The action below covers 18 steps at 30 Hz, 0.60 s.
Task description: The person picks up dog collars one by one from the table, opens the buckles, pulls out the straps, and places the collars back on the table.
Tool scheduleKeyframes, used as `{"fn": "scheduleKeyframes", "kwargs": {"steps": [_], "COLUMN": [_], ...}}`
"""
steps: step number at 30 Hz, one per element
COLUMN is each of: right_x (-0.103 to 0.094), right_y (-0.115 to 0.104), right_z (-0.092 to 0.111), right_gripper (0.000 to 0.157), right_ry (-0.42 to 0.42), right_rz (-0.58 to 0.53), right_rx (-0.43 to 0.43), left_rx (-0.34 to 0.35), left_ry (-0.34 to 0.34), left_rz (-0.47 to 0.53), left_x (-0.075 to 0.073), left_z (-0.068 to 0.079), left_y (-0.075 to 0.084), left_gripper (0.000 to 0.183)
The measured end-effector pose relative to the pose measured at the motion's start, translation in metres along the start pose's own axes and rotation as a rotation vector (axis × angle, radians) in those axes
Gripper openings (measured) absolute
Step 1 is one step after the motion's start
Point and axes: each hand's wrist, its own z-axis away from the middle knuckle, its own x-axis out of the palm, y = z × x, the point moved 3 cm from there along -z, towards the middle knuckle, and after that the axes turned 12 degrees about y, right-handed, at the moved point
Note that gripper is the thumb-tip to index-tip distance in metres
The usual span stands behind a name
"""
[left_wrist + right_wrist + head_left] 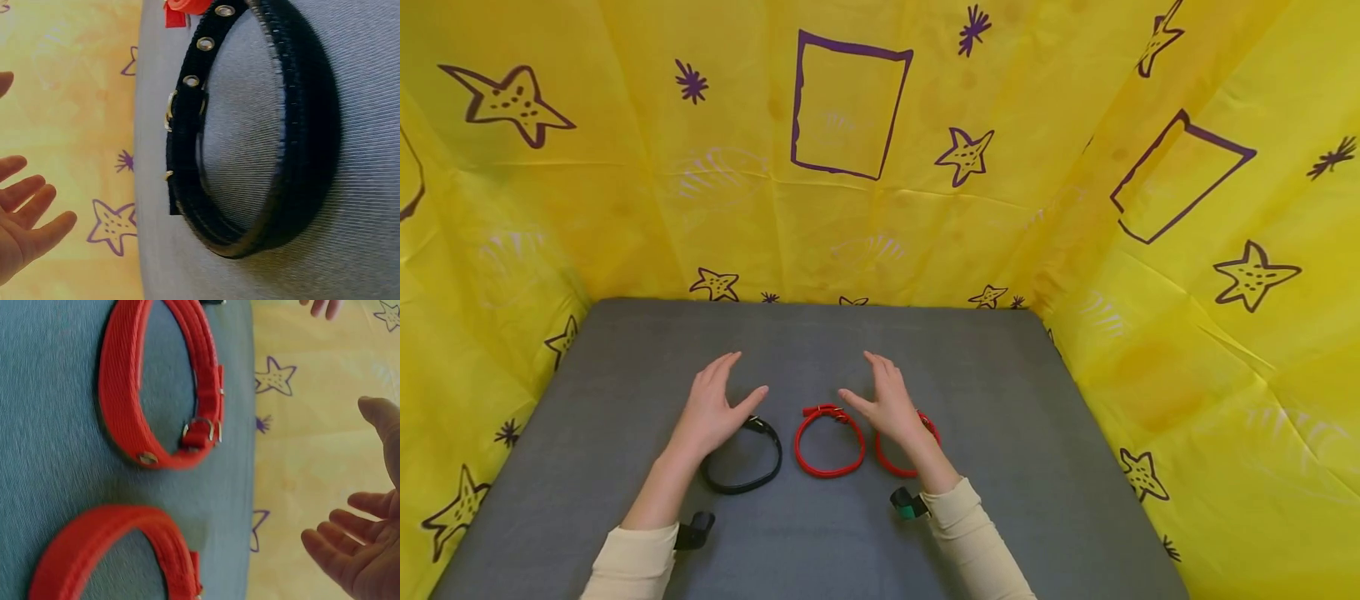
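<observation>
Three buckled collars stand on edge in a row on the grey table. The black collar (778, 454) is on the left, with metal eyelets and a buckle visible on its band (306, 125) in the left wrist view. A red collar (831, 473) stands in the middle, and a second red collar (891, 468) is on the right, partly covered by the right arm. Above the black collar hovers my left hand (711, 408), fingers spread, holding nothing. My right hand (887, 404) is held over the right red collar, its fingers extended and apart from it.
The grey table (820, 542) is bordered at the back and sides by a yellow cloth (850, 225) printed with purple stars and frames. A dark camera is strapped to each wrist, below the cream sleeves (973, 533).
</observation>
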Motion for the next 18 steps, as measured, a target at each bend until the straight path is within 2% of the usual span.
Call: {"fn": "scheduleKeyframes", "kwargs": {"steps": [5,11,18], "right_x": [0.009,0.022,0.039], "right_y": [-0.007,-0.01,-0.015], "right_z": [0.004,0.006,0.012], "right_gripper": [0.074,0.068,0.058], "right_ry": [-0.025,-0.054,-0.078], "right_rz": [-0.057,-0.088,-0.162], "right_rx": [0.02,-0.013,-0.011], "left_rx": [-0.017,-0.026,-0.05], "left_ry": [0.068,0.123,0.178], "left_rz": [0.019,0.025,0.023], "left_x": [-0.003,-0.005,-0.005], "left_z": [0.008,0.017,0.031], "left_y": [-0.006,-0.013,-0.024], "left_gripper": [0.07,0.062,0.052]}}
